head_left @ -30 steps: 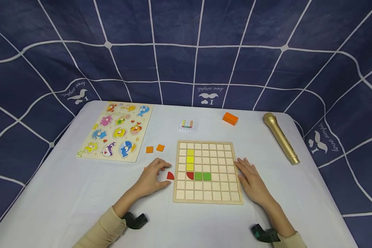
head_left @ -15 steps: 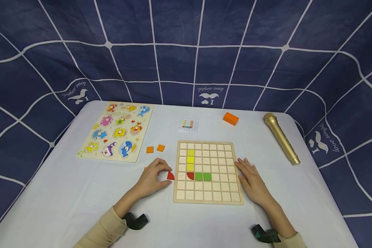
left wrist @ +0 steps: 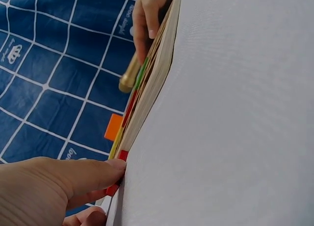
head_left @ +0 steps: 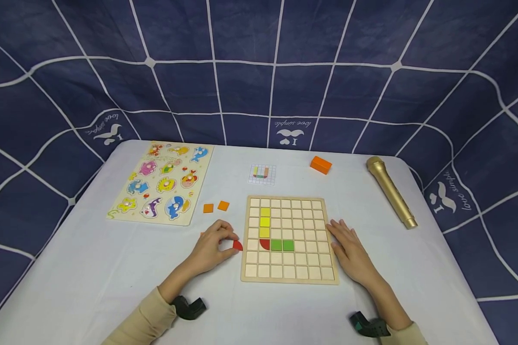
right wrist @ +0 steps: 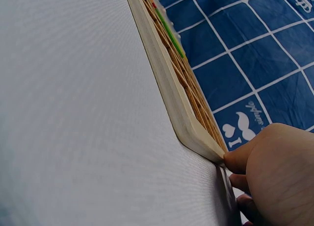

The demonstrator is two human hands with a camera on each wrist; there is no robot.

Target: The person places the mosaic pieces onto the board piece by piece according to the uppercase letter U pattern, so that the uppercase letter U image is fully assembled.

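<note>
My left hand (head_left: 211, 247) pinches a red quarter-circle tile (head_left: 238, 246) between thumb and fingers, just left of the wooden grid board (head_left: 290, 281). In the left wrist view the thumb lies against this red tile (left wrist: 117, 179). On the board, several yellow squares (head_left: 264, 222) stand in a column, with another red quarter-circle (head_left: 265, 244) below them and two green squares (head_left: 282, 245) beside it. My right hand (head_left: 353, 254) rests along the board's right edge, fingers extended. In the right wrist view its thumb touches the board's corner (right wrist: 211, 150).
Two orange squares (head_left: 216, 207) lie beyond the left hand; a sliver of orange shows behind its knuckles. Farther back are an animal peg puzzle (head_left: 155, 191), a small pattern card (head_left: 262, 174), an orange block (head_left: 321, 165) and a gold microphone (head_left: 392, 192).
The left thumb and fingertips have closed in on the loose red tile, which now looks slightly tilted. My right hand and the board stay where they were.
</note>
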